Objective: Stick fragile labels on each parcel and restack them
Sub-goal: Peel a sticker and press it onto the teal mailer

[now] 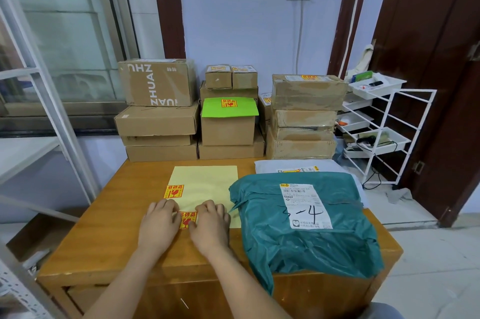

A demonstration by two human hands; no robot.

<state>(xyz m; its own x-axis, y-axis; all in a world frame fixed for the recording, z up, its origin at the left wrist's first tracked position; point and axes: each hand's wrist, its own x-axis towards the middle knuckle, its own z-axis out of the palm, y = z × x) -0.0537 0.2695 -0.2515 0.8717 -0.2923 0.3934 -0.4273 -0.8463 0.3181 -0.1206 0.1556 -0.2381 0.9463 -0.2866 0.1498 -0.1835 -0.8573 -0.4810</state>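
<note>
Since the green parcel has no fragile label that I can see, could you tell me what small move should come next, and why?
Probably peel the near fragile label off the yellow backing sheet. Both the left hand and right hand already pinch at its edges, and the green parcel lies just right of it, ready.

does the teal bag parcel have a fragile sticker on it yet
No, the teal bag parcel shows only a white shipping label; no red-and-yellow fragile sticker is visible on it.

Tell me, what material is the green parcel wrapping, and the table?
The green parcel looks wrapped in thin plastic film: it wrinkles, folds and shines slightly. The table seems varnished wood or wood veneer: orange-brown grain with a soft gloss.
</note>
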